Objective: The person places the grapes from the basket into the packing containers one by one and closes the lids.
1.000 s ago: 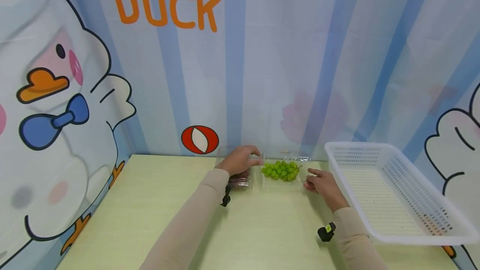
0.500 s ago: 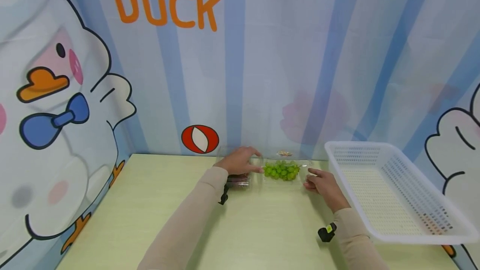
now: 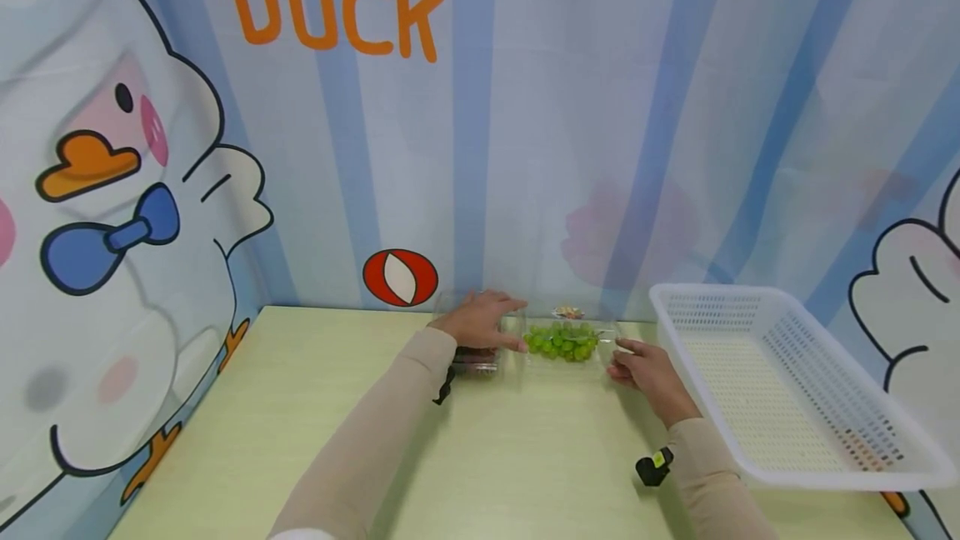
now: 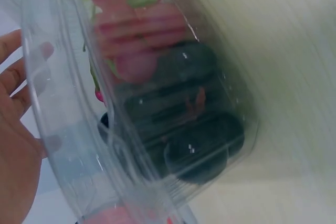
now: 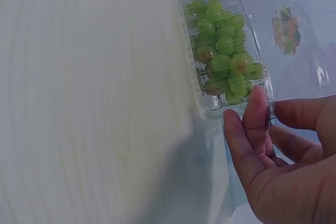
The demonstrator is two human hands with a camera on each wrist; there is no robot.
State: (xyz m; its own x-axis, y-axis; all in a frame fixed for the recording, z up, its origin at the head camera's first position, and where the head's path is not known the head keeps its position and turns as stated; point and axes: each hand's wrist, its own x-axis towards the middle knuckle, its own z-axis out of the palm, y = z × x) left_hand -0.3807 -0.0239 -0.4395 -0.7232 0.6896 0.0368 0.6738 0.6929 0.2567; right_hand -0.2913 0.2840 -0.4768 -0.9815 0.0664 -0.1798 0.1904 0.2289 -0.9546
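Note:
Green grapes point(image 3: 561, 341) lie in a clear plastic box point(image 5: 215, 109) near the back of the table. My right hand point(image 3: 651, 375) pinches the rim at that box's right end between thumb and fingers. My left hand point(image 3: 480, 322) reaches over a second clear box point(image 3: 476, 367), its fingers extended toward the left end of the grape box. In the left wrist view, part of the left hand point(image 4: 18, 119) shows behind the second box's clear rim. This box holds pinkish-red round fruit point(image 4: 139, 30) with green stems and dark round fruit point(image 4: 197, 153). Whether the left fingertips touch either box is unclear.
A large white perforated basket point(image 3: 765, 461) stands at the right. A fruit sticker point(image 5: 286, 31) sits on the clear plastic behind the grapes. A printed duck curtain point(image 3: 540, 107) hangs along the back edge of the pale table point(image 3: 495, 473).
The fruit sticker behind the green grapes has come into clear view. My left fingers have spread a little, and the left forearm has shifted slightly left. The right hand stays in place.

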